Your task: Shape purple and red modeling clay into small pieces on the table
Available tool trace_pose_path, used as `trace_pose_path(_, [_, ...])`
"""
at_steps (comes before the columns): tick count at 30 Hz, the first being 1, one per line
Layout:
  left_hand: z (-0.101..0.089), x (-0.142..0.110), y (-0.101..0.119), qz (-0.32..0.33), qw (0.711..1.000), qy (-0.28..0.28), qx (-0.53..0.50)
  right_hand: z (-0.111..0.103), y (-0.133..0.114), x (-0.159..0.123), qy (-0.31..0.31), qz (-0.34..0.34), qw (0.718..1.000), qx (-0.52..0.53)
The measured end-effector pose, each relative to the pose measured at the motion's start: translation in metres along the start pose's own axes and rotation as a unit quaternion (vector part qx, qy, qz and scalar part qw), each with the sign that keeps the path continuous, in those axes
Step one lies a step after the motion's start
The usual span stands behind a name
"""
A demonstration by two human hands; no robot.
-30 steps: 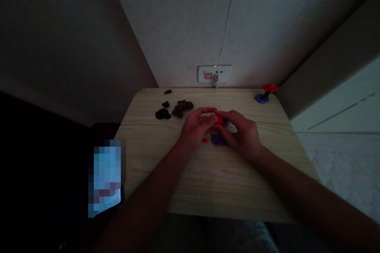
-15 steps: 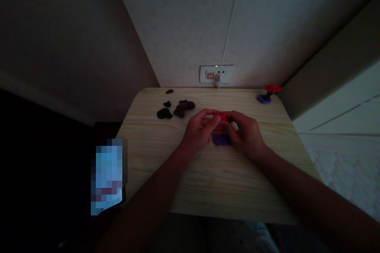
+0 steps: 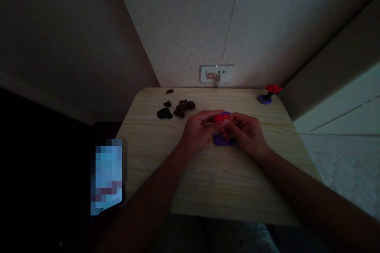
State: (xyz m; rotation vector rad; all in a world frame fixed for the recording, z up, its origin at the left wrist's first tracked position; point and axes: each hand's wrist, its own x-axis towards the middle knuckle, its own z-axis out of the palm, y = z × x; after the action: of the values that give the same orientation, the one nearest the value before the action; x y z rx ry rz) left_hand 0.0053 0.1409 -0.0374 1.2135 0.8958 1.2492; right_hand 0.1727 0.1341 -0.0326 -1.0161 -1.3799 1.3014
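Note:
Between the fingertips of both hands is a lump of red modelling clay [image 3: 221, 118]. My left hand [image 3: 197, 128] pinches it from the left, thumb in front and fingers behind. My right hand [image 3: 247, 130] grips it from the right, with its thumb near the left thumb. Purple modelling clay [image 3: 220, 140] lies on the table just below the hands, partly covered by them. A tiny red clay bit [image 3: 208, 141] rests beside the purple clay. At the back right stands a clay flower [image 3: 273, 88] with red petals, a dark stem and a purple base.
Dark brown clay lumps [image 3: 183, 107] and a flat black clay piece [image 3: 164, 113] lie at the back left of the wooden table [image 3: 231, 189]. A wall socket [image 3: 217, 74] with a plug sits behind the table. A lit, blurred screen [image 3: 108, 174] is at the left.
My fingers have shifted on the red clay, and more of it shows between them. Slightly more of the purple clay is visible. The other pieces have stayed put.

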Motion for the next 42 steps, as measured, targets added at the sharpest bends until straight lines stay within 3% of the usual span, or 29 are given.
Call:
trace_pose_path(8, [-0.002, -0.005, 0.005, 0.024, 0.999, -0.008, 0.036, 0.003, 0.002, -0.001, 0.027, 0.071, 0.991, 0.112])
trace_pose_path(17, [-0.003, -0.002, 0.009, 0.047, 0.997, 0.035, 0.052, 0.002, -0.003, 0.0, -0.031, 0.044, 0.996, 0.073])
trace_pose_path(24, [-0.005, -0.001, 0.003, 0.036, 0.998, -0.01, 0.051, -0.004, 0.008, 0.007, 0.017, 0.044, 0.998, 0.047])
trace_pose_path(27, [-0.006, -0.001, 0.001, 0.015, 0.998, -0.023, 0.047, -0.006, 0.011, 0.009, 0.018, -0.014, 0.999, 0.028])
trace_pose_path(30, [-0.006, -0.001, -0.003, -0.014, 0.999, -0.036, 0.034, -0.008, 0.012, 0.008, -0.016, -0.11, 0.99, -0.088])
trace_pose_path(36, [-0.003, 0.0, -0.01, -0.093, 0.994, -0.045, -0.037, -0.009, 0.012, 0.005, -0.005, -0.242, 0.92, -0.309])
trace_pose_path(42, [0.0, 0.001, -0.014, -0.094, 0.99, -0.042, -0.094, -0.005, 0.013, 0.005, 0.024, -0.319, 0.874, -0.366])
